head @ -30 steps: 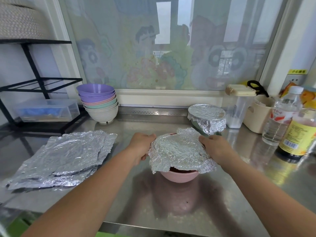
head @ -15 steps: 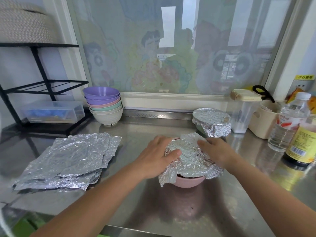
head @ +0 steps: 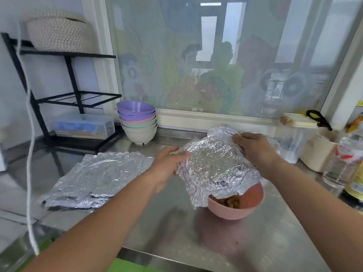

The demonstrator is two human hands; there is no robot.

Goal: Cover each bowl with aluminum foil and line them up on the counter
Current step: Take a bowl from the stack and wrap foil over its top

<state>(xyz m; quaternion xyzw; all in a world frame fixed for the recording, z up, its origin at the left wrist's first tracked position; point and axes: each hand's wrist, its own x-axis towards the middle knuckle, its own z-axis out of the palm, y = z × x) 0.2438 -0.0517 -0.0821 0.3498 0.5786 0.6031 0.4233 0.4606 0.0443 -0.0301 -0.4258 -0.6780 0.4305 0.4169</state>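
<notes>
Gripping opposite edges of the crumpled foil sheet (head: 214, 165), left hand (head: 167, 165) and right hand (head: 253, 150) curl fingers around it above the pink bowl (head: 249, 205).

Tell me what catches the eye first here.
The left hand and right hand grip a crinkled foil sheet at centre, held over a pink bowl whose near rim is uncovered. Left of it a pile of foil sheets lies on the steel counter; a stack of pastel bowls stands by the window.
</notes>
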